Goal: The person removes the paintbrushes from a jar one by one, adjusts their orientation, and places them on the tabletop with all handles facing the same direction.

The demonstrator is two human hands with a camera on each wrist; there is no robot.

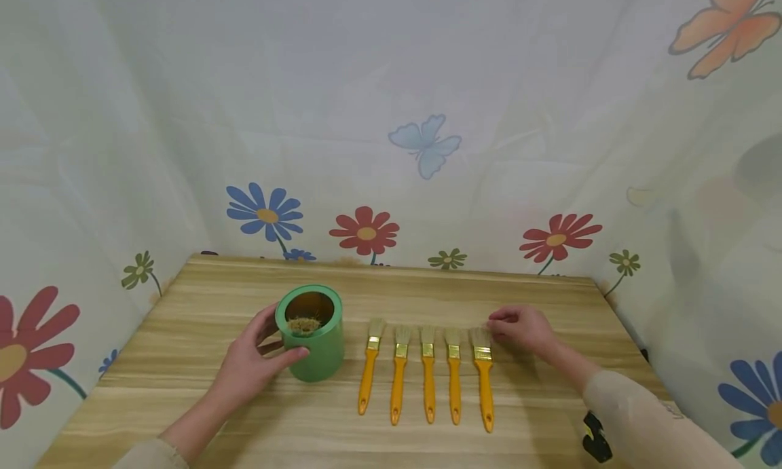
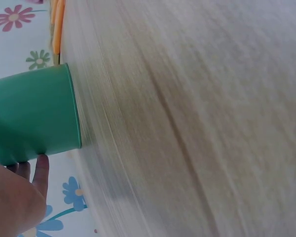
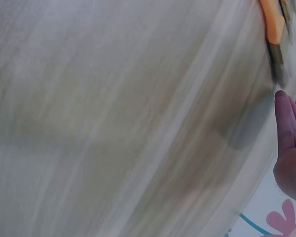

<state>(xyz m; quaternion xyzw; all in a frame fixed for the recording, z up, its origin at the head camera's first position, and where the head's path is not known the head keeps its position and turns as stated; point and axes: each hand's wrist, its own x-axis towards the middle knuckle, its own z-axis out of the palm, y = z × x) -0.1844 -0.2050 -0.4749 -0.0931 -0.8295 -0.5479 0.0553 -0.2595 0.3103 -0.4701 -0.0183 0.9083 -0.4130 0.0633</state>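
My left hand (image 1: 247, 360) grips a green can (image 1: 320, 353), thumb on the near side and fingers round the left. Inside the open-topped can sits a brown, bristly clump (image 1: 303, 325). To its right, several paintbrushes with orange handles lie in a row, bristles away from me. The rightmost paintbrush (image 1: 485, 381) has the widest head. At its bristle tips is my right hand (image 1: 524, 330), fingers fairly straight, seen again in the right wrist view beside the bristles (image 3: 278, 74). Whether the fingertips touch the bristles is hard to tell.
A wood-grain table (image 1: 244, 279) lies under everything. Behind and at both sides hangs a white cloth (image 1: 342, 82) printed with flowers and butterflies. A small black and yellow object (image 1: 595, 438) is by the right sleeve (image 1: 647, 415).
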